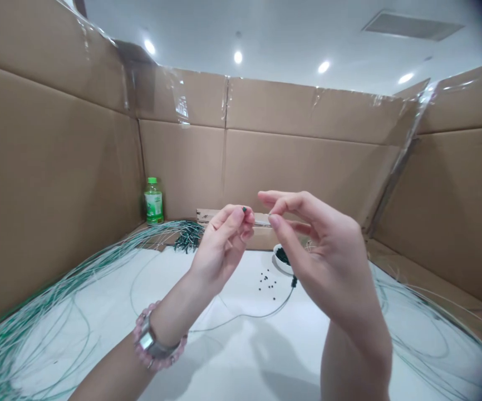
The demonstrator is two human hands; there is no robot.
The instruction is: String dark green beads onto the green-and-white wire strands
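Two hands raised: left hand (222,247) fingers closed on small dark-green bead (245,209); right hand (329,257) fingers pinching thin pale strand (269,215), just beside, bead not yet on it; more beads sit in round white bowl (279,262).

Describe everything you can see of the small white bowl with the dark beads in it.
The small white bowl is a shallow, round, glossy-looking dish, probably ceramic, with a smooth rim. It sits upright on the white surface, just in front of a cardboard box, and holds a heap of small dark green beads. Only its left part shows, since the person's right hand hides the rest from this view, though the hand does not appear to touch it. A few loose beads lie on the surface nearby, apart from the bowl.
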